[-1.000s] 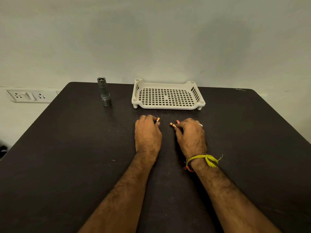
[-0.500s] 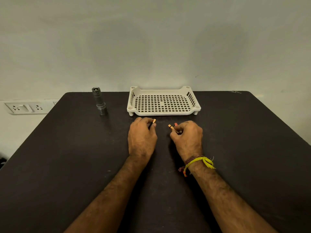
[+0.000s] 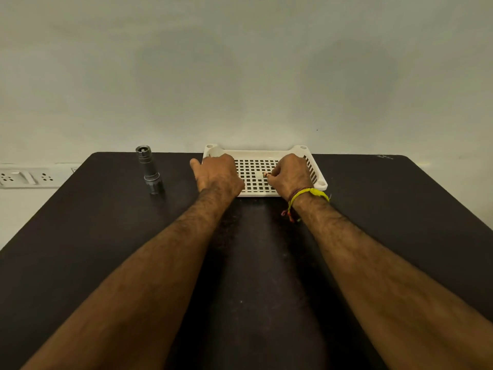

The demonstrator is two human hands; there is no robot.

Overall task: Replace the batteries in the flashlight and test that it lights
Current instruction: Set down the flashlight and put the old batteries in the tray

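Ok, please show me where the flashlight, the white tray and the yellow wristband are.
flashlight (image 3: 148, 169), head view, middle of its barrel.
white tray (image 3: 319, 180), head view, right rim.
yellow wristband (image 3: 309, 193), head view, band on the right wrist.

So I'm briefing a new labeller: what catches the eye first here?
Both hands reach over the white slotted tray at the table's far edge; the right hand pinches a small copper-tipped battery above its grid. The left hand hides whatever it holds. A grey flashlight stands upright left of the tray.

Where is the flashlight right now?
In the head view, the flashlight stands upright on the far left part of the black table, just left of the white tray. No hand touches it.
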